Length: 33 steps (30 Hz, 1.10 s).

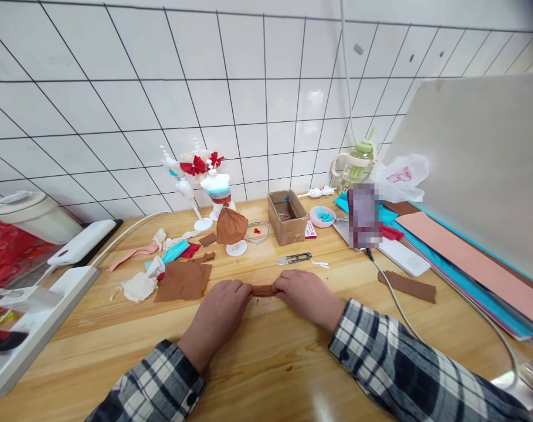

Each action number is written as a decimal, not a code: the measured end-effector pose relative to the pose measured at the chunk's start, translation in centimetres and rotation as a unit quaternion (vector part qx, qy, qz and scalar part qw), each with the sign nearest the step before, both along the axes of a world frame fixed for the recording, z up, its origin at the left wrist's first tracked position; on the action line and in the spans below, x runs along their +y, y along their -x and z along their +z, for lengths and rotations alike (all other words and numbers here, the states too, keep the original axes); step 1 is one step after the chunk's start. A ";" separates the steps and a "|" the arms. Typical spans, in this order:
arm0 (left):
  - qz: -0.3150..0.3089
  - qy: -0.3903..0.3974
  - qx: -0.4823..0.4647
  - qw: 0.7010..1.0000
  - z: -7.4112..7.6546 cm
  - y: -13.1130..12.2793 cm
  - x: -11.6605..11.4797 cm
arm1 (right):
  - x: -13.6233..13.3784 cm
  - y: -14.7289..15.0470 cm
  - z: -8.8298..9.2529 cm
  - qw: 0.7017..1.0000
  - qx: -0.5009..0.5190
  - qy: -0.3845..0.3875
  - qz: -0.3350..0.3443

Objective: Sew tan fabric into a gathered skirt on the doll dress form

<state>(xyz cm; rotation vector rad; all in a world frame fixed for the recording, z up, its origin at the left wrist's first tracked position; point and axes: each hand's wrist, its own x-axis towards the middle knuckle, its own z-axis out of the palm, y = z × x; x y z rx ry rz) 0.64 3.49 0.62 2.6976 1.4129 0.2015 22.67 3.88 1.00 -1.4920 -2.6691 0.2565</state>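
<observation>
A narrow folded strip of brown crepe paper (262, 290) stretches between my two hands, low over the wooden table. My left hand (226, 305) pinches its left end, and my right hand (302, 293) grips its right end; the fingertips partly hide both ends. Just beyond them lie small thread snips (295, 258) with a dark handle. Left of my left hand is a torn brown crepe sheet (184, 280). Behind stands a small white dress form with a brown gathered skirt (231, 225) and a blue and red top.
A cardboard box (287, 218), a pink dish (322, 217) and a wire ring (258, 232) stand toward the wall. Coloured paper scraps (173, 252) lie left. A power strip (41, 328) borders the left; stacked crepe sheets (468, 258) and a cable (396, 302) lie right.
</observation>
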 end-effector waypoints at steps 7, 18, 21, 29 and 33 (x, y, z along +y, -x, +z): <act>-0.024 -0.029 0.006 0.999 -0.1 0.1 0.0 | 0.2 -0.2 -0.1 1.000 0.007 0.007 -0.017; -0.028 -0.017 0.034 0.999 0.0 0.2 0.2 | 0.1 -0.4 0.9 0.999 -0.006 0.037 -0.038; -0.026 -0.013 0.036 0.999 0.2 0.0 0.1 | 0.1 -0.5 0.8 0.998 -0.005 0.040 -0.039; -0.028 -0.020 0.035 0.999 0.5 -0.2 0.2 | 0.3 -1.0 0.4 0.998 0.022 0.051 -0.033; -0.024 -0.018 0.039 0.999 0.4 0.0 0.3 | 0.5 -1.1 0.6 0.998 0.018 0.055 -0.030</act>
